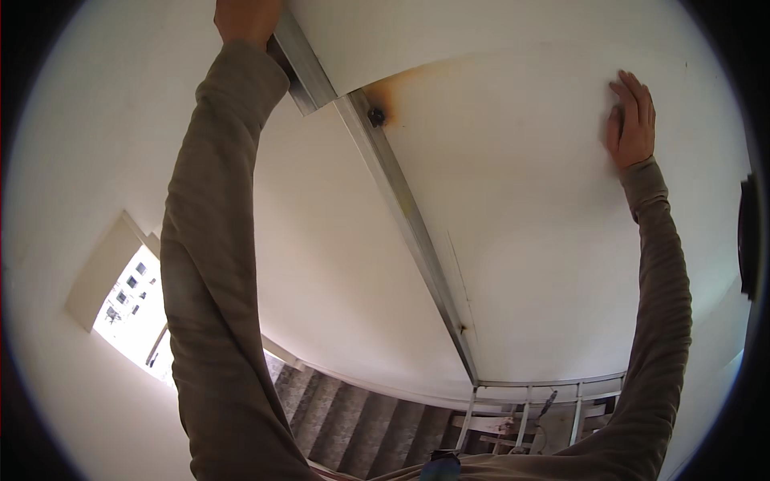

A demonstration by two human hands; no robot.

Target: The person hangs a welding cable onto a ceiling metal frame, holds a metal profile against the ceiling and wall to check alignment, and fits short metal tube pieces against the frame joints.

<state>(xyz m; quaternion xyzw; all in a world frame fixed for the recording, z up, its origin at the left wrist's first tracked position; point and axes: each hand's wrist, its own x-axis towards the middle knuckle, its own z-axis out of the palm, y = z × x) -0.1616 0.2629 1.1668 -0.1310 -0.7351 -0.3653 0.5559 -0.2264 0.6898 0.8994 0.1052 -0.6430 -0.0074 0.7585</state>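
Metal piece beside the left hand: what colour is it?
The metal piece is silver-grey; it shows best in the head view.

Right of the metal strip (411, 210), the white board (525, 208) is leaving broad room for passage up to the right hand (634, 128). A dark lump (376, 118) is obstructing the strip's upper stretch. The left hand (247, 20) is crowding the upper bar (306, 66); a railing (523, 417) is bounding the lower end.

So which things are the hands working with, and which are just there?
At the hands:
metal channel, beside the left hand
white surface, under the right hand

Just around:
stairs
window opening
metal rails
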